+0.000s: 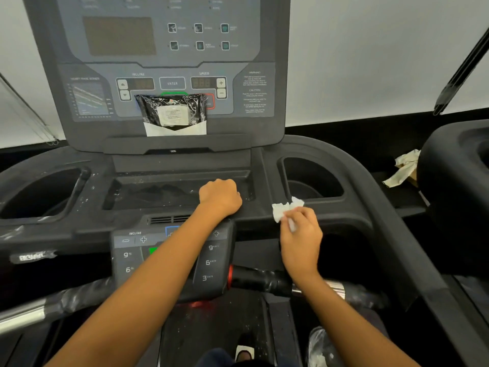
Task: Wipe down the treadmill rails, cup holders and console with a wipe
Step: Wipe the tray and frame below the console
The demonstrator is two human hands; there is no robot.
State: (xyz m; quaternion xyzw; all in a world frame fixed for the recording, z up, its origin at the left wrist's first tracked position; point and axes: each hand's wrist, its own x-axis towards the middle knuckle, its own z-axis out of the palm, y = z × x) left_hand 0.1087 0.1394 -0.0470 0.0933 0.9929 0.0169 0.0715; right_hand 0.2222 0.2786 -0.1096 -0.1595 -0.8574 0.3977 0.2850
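A dark treadmill console [169, 49] fills the upper view, with a flat tray [148, 193] below it and a cup holder on each side, left cup holder [39, 194] and right cup holder [312, 181]. My right hand [300, 242] pinches a small crumpled white wipe [284, 209] against the ledge just in front of the right cup holder. My left hand [219, 198] rests as a closed fist on the tray's front edge, holding nothing that I can see. A black pack of wipes [172, 112] leans on the console's lower panel.
A lower control pad [169, 260] with incline and speed keys sits under my left forearm. Handlebar grips [264, 280] run left and right below it. A used crumpled cloth [404, 168] lies on the neighbouring machine at right. Clear plastic wrap [320, 348] lies by the belt.
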